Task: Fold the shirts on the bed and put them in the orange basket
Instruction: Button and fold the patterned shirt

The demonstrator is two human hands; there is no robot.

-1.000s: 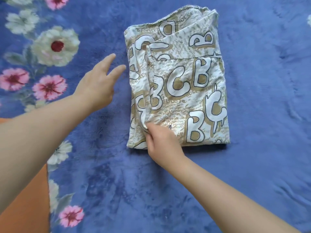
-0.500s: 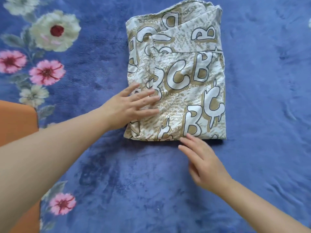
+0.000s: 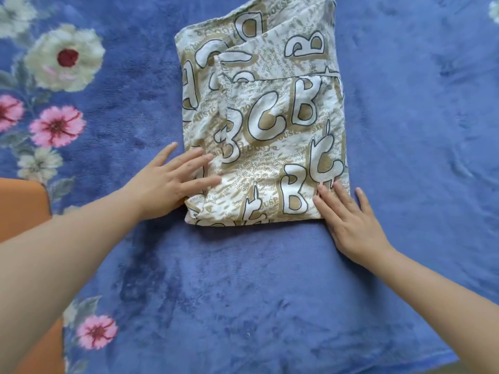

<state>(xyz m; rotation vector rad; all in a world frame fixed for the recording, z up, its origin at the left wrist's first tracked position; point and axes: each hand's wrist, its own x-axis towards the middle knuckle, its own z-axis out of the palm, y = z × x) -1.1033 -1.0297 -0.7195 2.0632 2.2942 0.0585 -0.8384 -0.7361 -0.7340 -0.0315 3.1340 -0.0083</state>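
Head view: folded shirt lay flat on the bed, printed with big letters, layers stacked into a neat rectangle, probably so as to lift in one piece. Left hand rested with straight fingers across the near left corner, grip open, pinching nothing, likely pressing the layers flat. Right hand lay flat at the near right corner, fingertips just on the cloth, grip likewise open, seemingly placed to slide under the fold. Orange basket showed only as an edge at far left, near the left forearm, within easy reach for the drop.
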